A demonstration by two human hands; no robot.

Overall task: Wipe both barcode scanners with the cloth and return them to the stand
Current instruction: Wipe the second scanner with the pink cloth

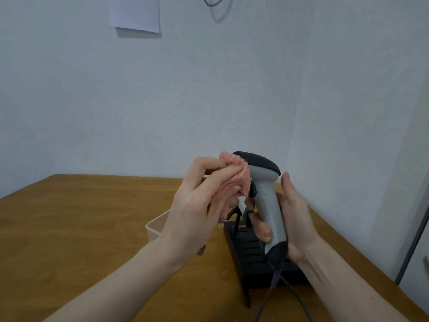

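Observation:
A grey barcode scanner (267, 201) with a black top is held upright above the table, and my right hand (292, 217) grips its handle. Bunched in my left hand (197, 205) is a pink cloth (232, 175), pressed against the left side of the scanner's head. The black stand (250, 254) sits on the table right below the scanner. A dark cable (276, 287) runs from the handle's base toward the front edge. I see no second scanner; my hands hide part of the stand.
A clear plastic box (154, 226) sits on the wooden table (81, 228) just left of the stand, partly behind my left hand. A white wall stands close behind and to the right. A paper sheet (135, 12) hangs on the wall.

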